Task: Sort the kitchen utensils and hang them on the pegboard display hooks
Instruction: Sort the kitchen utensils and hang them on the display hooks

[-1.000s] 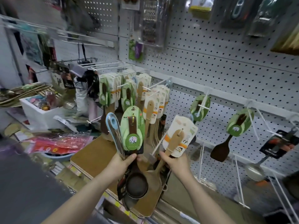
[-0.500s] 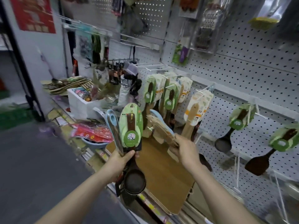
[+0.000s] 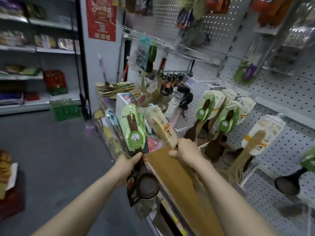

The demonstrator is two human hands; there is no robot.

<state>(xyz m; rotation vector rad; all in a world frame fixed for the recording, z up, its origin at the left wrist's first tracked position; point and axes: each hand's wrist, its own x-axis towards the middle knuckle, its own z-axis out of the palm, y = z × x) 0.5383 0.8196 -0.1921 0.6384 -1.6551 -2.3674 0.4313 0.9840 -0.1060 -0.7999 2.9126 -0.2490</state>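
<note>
While plenty of carded utensils already hang on the pegboard, we're only partway: left hand grips a dark ladle plus blue utensil, right hand clutches a wooden spatula, neither hung yet.

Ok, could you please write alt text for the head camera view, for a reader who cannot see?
A person's left hand grips a bundle of packaged utensils, and the right hand holds a light wooden spatula on a cream card. To the right, a white pegboard carries similar carded spatulas on hooks.
</note>
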